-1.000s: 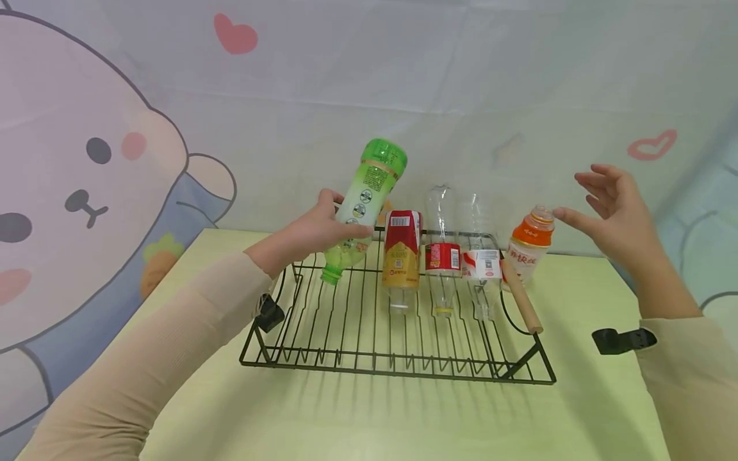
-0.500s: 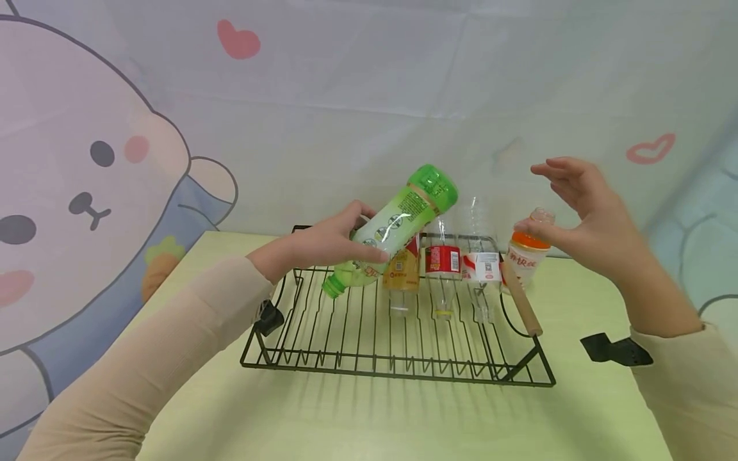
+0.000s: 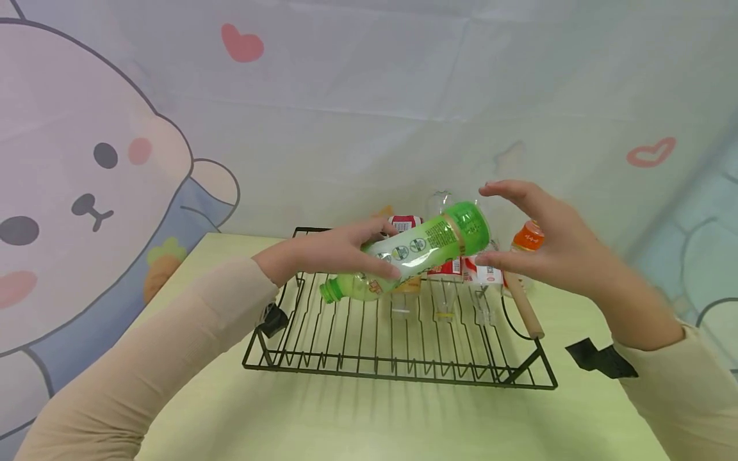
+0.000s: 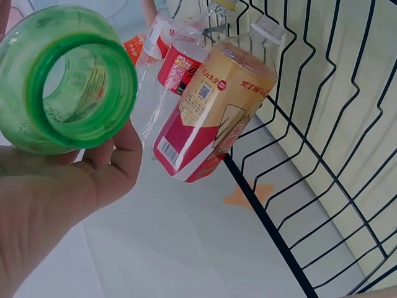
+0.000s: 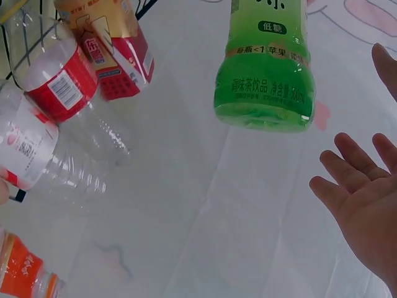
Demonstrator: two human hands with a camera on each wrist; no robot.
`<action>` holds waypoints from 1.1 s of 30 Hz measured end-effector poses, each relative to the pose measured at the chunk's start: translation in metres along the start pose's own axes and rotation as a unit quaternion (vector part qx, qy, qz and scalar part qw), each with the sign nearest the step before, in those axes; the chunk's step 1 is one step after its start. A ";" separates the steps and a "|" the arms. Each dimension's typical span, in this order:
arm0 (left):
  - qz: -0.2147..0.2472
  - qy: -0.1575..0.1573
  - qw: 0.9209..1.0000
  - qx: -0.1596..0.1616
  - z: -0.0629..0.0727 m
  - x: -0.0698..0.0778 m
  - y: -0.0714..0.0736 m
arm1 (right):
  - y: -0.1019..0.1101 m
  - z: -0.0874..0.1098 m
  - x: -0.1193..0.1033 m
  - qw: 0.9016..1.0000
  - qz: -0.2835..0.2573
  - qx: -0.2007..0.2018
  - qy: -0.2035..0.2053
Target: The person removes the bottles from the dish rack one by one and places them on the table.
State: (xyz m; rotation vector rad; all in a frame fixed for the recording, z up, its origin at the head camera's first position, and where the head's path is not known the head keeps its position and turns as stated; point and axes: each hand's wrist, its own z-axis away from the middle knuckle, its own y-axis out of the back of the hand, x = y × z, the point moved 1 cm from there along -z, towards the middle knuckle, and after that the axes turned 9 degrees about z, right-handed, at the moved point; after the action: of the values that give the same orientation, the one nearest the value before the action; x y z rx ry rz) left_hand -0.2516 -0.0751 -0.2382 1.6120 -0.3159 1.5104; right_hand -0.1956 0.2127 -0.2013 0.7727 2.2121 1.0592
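My left hand [image 3: 352, 253] grips a green plastic drink bottle [image 3: 412, 246] around its middle, above a black wire rack [image 3: 398, 374]. The bottle tilts with its neck down to the left and its base up to the right. In the left wrist view its uncapped green mouth [image 4: 80, 93] faces the camera. Near the base, my right hand [image 3: 559, 250] has its fingers spread and thumb apart. The right wrist view shows a gap between those fingers and the bottle. Behind it, a red and gold bottle [image 4: 214, 112] and two clear bottles, one red-labelled [image 5: 62, 87], one white-labelled [image 5: 25, 139], lean neck-down in the rack.
A bottle with an orange top band [image 3: 527, 237] stands beyond the rack's right end, partly hidden by my right hand. The rack has a wooden handle [image 3: 523, 307] on that side. Underneath is a pale green table [image 3: 346, 422], with a printed cloth [image 3: 369, 128] behind.
The green bottle has swung from nearly upright to a flatter tilt, its base moving right and down. My right hand has come left, away from the orange-banded bottle, toward the green bottle's base.
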 end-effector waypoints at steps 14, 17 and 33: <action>-0.070 0.044 0.995 -0.056 -0.004 0.011 -0.015 | -0.027 -0.003 -0.020 0.989 -0.020 -0.134 0.056; -0.065 0.047 0.995 -0.063 -0.006 0.011 -0.018 | -0.030 -0.002 -0.021 0.986 -0.022 -0.153 0.060; -0.067 0.053 0.992 -0.090 -0.010 0.009 -0.030 | -0.050 0.006 -0.023 0.970 0.050 -0.237 0.028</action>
State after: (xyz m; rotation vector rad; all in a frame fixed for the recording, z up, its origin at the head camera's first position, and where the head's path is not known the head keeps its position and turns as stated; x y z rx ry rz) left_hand -0.2352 -0.0464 -0.2437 1.3794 -0.2706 1.4165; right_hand -0.1883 0.1736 -0.2401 0.6463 1.8613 1.5955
